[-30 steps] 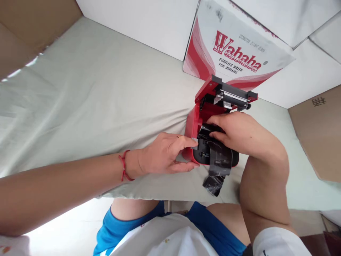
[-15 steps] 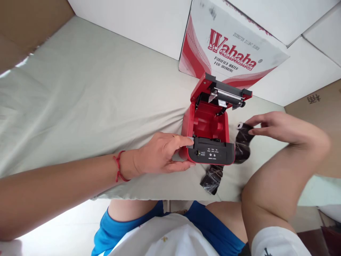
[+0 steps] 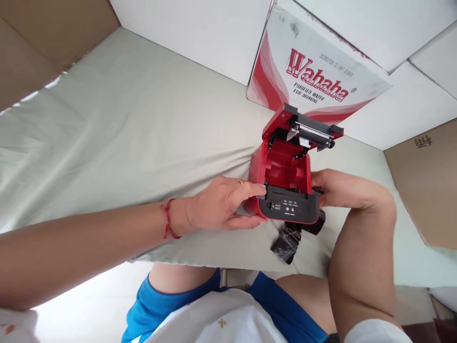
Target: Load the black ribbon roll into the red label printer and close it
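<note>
A red label printer (image 3: 254, 174) stands on the cloth with its lid (image 3: 303, 128) raised, a roller showing on the lid's underside. Nothing lies in its red inner bay. At the front left corner my left hand (image 3: 224, 205) grips the printer, forefinger on a small grey tab (image 3: 262, 190) and thumb low against the side. My right hand (image 3: 335, 188) is down beside the printer's right wall, its fingertips partly hidden, closed on a glossy black roll of film (image 3: 317, 223). The film's loose end (image 3: 286, 243) lies crumpled in front of the printer.
A Wahaha water carton (image 3: 310, 71) stands right behind the printer's raised lid, against white boxes (image 3: 193, 33). Brown cardboard (image 3: 424, 186) is on the right, and more cardboard (image 3: 43, 43) at the far left. The pale green cloth (image 3: 135, 133) ends near my lap.
My right hand has lifted the black roll out of the printer's bay, carried it to the right, then lowered it beside the printer. My left hand has kept its hold.
</note>
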Available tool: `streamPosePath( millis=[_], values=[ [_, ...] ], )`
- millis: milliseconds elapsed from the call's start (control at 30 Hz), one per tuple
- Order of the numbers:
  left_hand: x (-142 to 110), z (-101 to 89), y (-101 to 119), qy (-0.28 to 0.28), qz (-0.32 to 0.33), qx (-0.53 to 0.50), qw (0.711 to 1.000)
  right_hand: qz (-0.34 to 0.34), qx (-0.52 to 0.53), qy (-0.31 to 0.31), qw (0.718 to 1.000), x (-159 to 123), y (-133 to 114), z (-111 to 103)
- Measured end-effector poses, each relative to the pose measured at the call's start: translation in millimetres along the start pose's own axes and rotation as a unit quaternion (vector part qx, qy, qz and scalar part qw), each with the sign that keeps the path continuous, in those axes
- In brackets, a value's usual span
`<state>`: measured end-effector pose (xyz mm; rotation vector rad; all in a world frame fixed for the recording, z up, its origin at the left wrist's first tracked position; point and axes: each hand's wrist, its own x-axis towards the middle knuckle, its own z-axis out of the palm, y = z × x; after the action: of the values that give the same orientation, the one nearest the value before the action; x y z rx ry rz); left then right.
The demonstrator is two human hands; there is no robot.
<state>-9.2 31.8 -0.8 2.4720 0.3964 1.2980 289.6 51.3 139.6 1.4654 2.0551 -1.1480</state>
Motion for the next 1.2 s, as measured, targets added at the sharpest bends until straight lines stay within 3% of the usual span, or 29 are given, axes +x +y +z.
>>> streamPosePath(
  millis=[67,167,300,400,533,700,800,933,1000,1100,1200],
  values=[
    [0,-0.4,0,-0.001,-0.001,0.008,1.0,-0.011,0.0,0.01,1.0,4,-1,21],
    [0,-0.8,1,-0.008,0.0,0.013,1.0,-0.006,0.028,0.088,0.996,-4,4,54],
    [1,-0.5,1,-0.006,0.0,0.018,1.0,0.063,-0.028,0.174,0.982,-27,18,86],
    [2,-0.5,2,-0.002,0.002,0.022,1.0,0.124,-0.067,0.185,0.973,-37,21,99],
    [3,-1.2,2,-0.007,0.0,0.025,1.0,0.118,-0.059,0.207,0.969,-41,13,107],
    [1,-1.3,1,-0.014,-0.004,0.036,0.999,0.203,-0.111,0.245,0.942,-44,11,113],
    [0,-1.2,1,-0.031,-0.017,0.033,0.999,0.183,-0.103,0.244,0.947,-51,7,114],
    [1,-1.0,2,-0.015,-0.006,0.034,0.999,0.027,-0.014,0.195,0.98,-87,-13,102],
    [2,-0.8,3,-0.01,-0.004,0.033,0.999,-0.028,0.005,0.182,0.983,-108,-26,88],
    [1,-0.7,2,-0.006,-0.011,0.033,0.999,-0.035,0.003,0.239,0.97,-119,-43,63],
    [-1,-0.8,2,-0.011,-0.024,0.038,0.999,0.002,-0.018,0.292,0.956,-96,-56,39]
  ],
)
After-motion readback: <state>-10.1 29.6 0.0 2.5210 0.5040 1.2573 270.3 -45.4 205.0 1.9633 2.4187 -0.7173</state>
